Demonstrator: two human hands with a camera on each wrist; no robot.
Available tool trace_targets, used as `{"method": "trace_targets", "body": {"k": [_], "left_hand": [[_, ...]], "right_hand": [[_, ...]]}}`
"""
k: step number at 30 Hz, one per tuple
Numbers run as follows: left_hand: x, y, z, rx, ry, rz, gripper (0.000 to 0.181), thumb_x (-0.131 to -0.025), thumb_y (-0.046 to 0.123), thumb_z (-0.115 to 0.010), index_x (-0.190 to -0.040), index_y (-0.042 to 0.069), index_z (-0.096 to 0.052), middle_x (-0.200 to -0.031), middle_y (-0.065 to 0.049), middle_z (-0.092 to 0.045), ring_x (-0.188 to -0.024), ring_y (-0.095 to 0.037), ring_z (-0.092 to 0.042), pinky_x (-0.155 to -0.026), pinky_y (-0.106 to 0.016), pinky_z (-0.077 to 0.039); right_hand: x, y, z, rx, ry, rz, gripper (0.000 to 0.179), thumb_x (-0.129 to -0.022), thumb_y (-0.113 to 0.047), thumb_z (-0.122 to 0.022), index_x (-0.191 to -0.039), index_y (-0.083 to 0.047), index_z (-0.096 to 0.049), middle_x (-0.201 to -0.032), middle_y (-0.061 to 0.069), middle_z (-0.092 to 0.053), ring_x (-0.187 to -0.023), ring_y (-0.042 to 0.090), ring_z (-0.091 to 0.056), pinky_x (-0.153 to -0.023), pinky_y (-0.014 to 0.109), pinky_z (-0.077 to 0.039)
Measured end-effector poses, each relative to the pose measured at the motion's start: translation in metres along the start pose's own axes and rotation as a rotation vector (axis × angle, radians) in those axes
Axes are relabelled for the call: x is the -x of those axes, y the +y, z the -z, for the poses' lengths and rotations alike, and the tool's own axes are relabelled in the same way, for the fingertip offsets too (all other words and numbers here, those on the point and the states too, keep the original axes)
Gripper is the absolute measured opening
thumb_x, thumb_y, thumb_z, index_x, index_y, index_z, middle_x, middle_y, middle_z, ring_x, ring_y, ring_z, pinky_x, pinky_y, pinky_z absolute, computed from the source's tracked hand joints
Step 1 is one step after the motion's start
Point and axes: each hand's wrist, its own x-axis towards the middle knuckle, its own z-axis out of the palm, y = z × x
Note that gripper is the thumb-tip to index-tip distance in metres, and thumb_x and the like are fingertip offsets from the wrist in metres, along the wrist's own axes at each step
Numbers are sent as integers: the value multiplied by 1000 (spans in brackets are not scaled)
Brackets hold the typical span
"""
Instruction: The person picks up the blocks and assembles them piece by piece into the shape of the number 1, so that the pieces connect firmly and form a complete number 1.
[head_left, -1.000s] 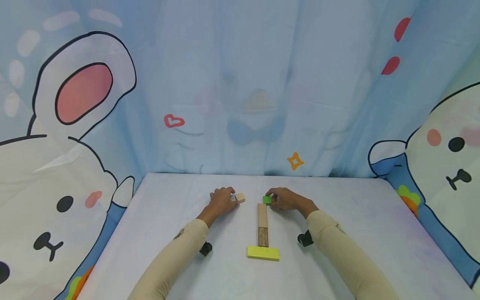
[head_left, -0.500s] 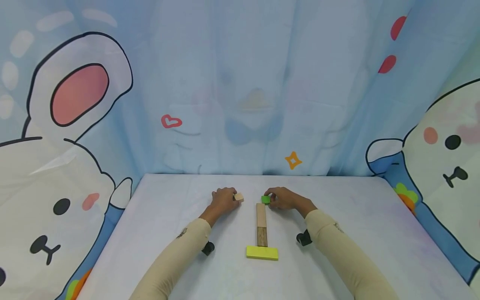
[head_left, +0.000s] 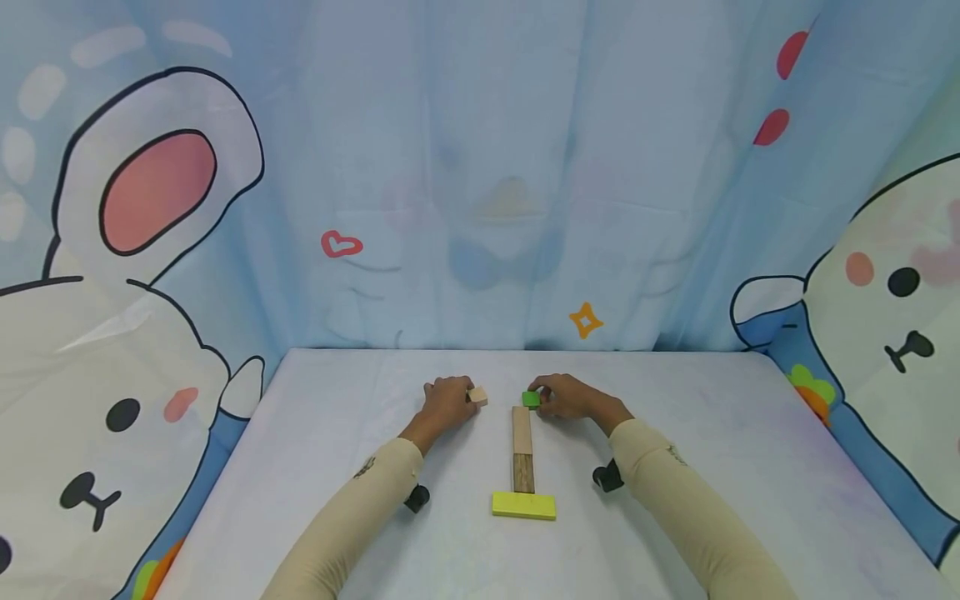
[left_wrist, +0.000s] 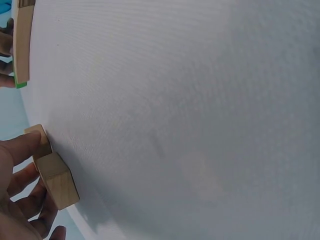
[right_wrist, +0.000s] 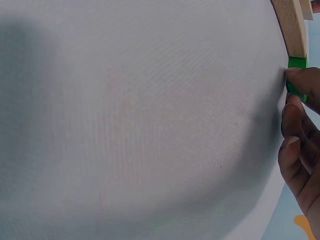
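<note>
In the head view my left hand point(head_left: 448, 403) is at the table's far half, pinching a small pale wooden block point(head_left: 477, 397). The left wrist view shows two wooden blocks there: one under the thumb point(left_wrist: 40, 141), and another wooden block point(left_wrist: 59, 181) touching it, against the fingers. My right hand point(head_left: 566, 397) pinches a green block point(head_left: 531, 400) between thumb and finger. That green block sits at the far end of a pale wooden block point(head_left: 522, 431). A darker wooden block point(head_left: 522, 473) continues the line towards a yellow block point(head_left: 523, 506) lying crosswise.
A white cloth covers the table point(head_left: 652, 533). Behind it hangs a blue curtain point(head_left: 405, 150) with cartoon animals. A dark wrist device point(head_left: 609, 476) shows under the right sleeve, and another device point(head_left: 417, 498) under the left.
My left fingers have closed in on the small wooden block, which shifted little. The right hand keeps its pinch on the green block. The head view shifted slightly.
</note>
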Motion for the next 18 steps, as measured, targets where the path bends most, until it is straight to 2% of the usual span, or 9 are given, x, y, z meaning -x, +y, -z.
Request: {"method": "trace_targets", "body": {"k": [18], "left_hand": [[2, 0, 1, 17, 21, -29, 26, -91, 17, -73, -112, 3, -71, -98, -9, -74, -85, -23, -59, -82, -43, -37]], "right_hand": [[1, 5, -2, -12, 15, 36, 40, -91, -12, -72, -128, -2, -62, -95, 3, -65, -86, 16, -56, -79, 34, -48]]}}
